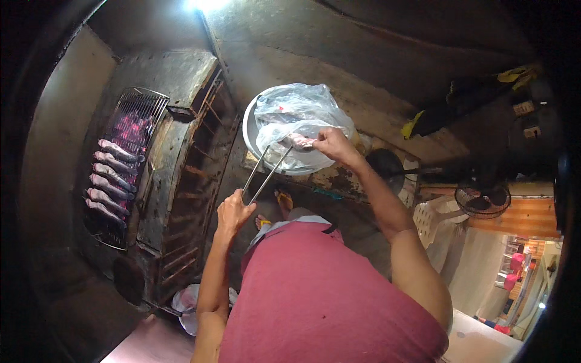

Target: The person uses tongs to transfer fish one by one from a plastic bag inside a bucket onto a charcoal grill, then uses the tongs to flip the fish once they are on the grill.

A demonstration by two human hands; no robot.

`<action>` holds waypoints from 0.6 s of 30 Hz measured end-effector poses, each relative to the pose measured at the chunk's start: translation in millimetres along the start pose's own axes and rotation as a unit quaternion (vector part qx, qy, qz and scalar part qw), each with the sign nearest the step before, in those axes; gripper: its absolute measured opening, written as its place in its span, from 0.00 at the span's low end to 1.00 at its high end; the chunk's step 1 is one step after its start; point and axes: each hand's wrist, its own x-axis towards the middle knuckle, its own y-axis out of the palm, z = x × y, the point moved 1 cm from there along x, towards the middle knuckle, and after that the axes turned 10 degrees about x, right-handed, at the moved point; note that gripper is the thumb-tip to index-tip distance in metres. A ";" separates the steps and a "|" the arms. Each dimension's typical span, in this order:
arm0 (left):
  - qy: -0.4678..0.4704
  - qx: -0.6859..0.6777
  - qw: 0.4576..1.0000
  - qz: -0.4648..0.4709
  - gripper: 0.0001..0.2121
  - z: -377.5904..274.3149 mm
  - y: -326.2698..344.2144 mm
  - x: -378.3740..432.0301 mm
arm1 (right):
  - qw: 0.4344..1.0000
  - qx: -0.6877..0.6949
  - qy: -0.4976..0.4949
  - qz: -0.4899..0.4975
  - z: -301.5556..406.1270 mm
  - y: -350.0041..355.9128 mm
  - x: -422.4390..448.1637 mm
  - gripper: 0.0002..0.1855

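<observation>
My left hand [234, 212] grips a pair of metal tongs [258, 178] by the closed end, their two arms pointing up to the bagged basin. With my right hand [335, 146] I pinch one end of a raw fish [302, 140] at the mouth of a clear plastic bag [295, 106]. The tong tips are beside the fish; whether they touch it I cannot tell. The bag lies in a round light basin [248, 129]. On the left, several dark fish with pale fronts [113, 171] lie side by side on a wire grill rack [140, 102] above glowing coals.
A concrete grill counter [186, 75] with a slatted rack [186, 195] below stands left of me. The basin rests on a worn ledge [338, 179] by the wall. At the right are a fan [482, 202] and a plastic chair [426, 222]. White plastic bags [186, 299] lie low at the left.
</observation>
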 end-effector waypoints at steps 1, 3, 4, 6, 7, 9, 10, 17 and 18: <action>0.027 0.004 0.999 -0.025 0.25 5.5 3.9 -5.0 | 1.000 0.003 0.022 -0.002 1.8 -2.2 2.8 0.16; 0.062 0.013 0.996 -0.067 0.28 17.7 13.4 -16.6 | 0.999 0.023 0.021 0.004 8.7 -8.0 2.2 0.16; 0.096 0.022 0.989 -0.107 0.30 22.0 17.4 -19.4 | 0.999 0.043 0.022 0.012 10.5 -9.4 2.2 0.15; 0.097 0.034 0.990 -0.101 0.32 21.6 18.1 -19.4 | 0.990 0.122 0.067 0.010 9.1 -8.4 1.1 0.14; 0.100 0.048 0.989 -0.095 0.34 21.4 18.1 -19.8 | 0.973 0.201 0.112 0.005 8.1 -7.8 1.2 0.14; 0.109 0.059 0.985 -0.120 0.34 19.3 14.2 -21.7 | 0.971 0.214 0.104 0.006 10.3 -11.7 5.5 0.13; 0.119 0.072 0.980 -0.144 0.35 18.3 12.7 -22.6 | 0.969 0.229 0.096 0.004 11.6 -13.8 7.4 0.12; 0.161 0.060 0.978 -0.117 0.32 -12.3 15.7 2.5 | 0.963 0.245 0.095 0.060 12.2 -18.8 28.4 0.11; 0.160 0.059 0.978 -0.118 0.32 -18.4 21.6 11.9 | 0.970 0.224 0.078 0.059 19.3 -20.1 29.6 0.11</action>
